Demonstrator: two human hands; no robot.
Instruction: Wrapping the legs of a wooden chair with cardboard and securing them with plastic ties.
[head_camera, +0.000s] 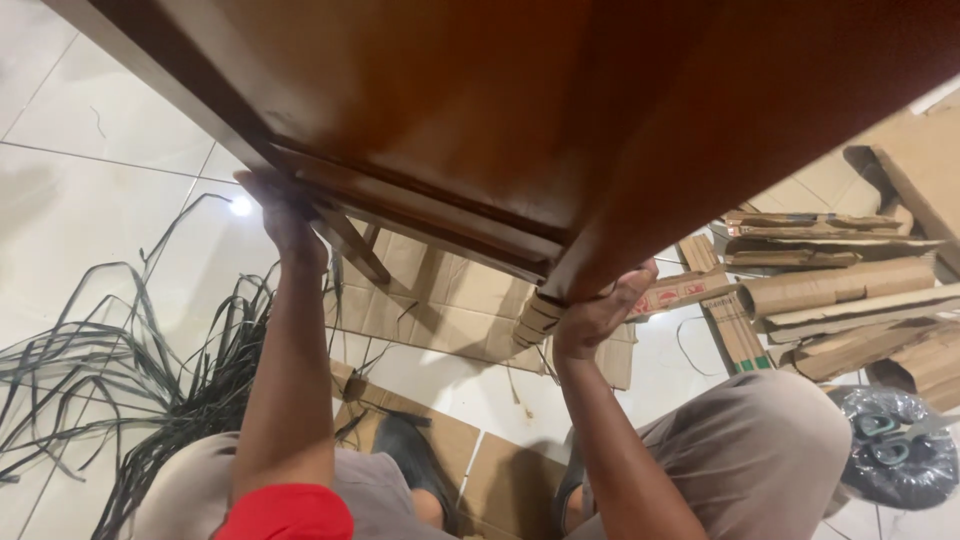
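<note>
1. A large piece of brown wooden furniture (560, 110), glossy and reddish, is tipped up over the seated person and fills the top of the view.
2. The left hand (283, 222) is wrapped around the furniture's lower left corner, fingers curled over the edge in a firm grip.
3. The right hand (598, 312) is closed on the lower end of a slanting wooden edge, just where a corrugated cardboard corner wrap (540, 318) covers it; the thumb points up.
4. Beneath the furniture a flattened cardboard sheet (440, 300) lies on the white tiled floor (90, 190).
5. A tangle of black plastic packing straps (120, 370) sprawls across the floor at the left.
6. At the right, rolled and folded cardboard pieces (840, 290) are heaped together; one strip (685, 292) by the right hand carries small red printed marks, another a green patch at its end.
7. A black plastic bag (895, 450) sits at the lower right; green-handled scissors (895, 425) lie on it.
8. More cardboard lies under the person's feet.
</note>
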